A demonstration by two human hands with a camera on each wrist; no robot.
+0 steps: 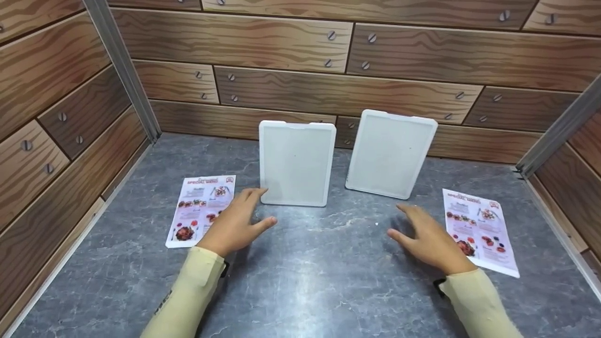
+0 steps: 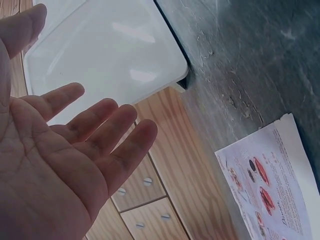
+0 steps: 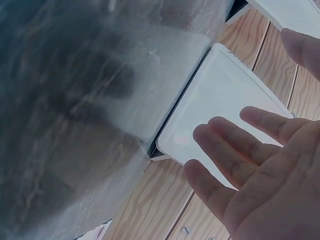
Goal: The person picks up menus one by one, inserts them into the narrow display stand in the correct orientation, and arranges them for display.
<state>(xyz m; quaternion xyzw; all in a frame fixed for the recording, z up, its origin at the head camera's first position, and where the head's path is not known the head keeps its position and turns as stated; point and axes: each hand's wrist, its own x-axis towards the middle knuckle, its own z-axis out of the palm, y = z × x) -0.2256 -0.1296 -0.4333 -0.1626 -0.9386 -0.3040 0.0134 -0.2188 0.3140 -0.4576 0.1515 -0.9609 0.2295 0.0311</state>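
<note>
Two blank white display stands stand upright near the back wall: the left stand (image 1: 296, 164) and the right stand (image 1: 390, 155), which is turned at an angle. My left hand (image 1: 239, 225) hovers in front of the left stand with fingers spread, holding nothing; its palm shows in the left wrist view. On the other side my right hand (image 1: 429, 241) reaches toward the right stand, empty, fingers extended. A printed menu sheet (image 1: 202, 192) lies partly behind the left hand. Another menu sheet (image 1: 488, 230) lies beside the right hand, which covers part of its edge.
The grey marbled tabletop (image 1: 300, 272) spreads under everything. Wood-patterned panels (image 1: 281, 47) close off the back and both sides, with metal posts (image 1: 124, 70) at the corners. A tiny white speck (image 1: 376, 224) lies between the hands.
</note>
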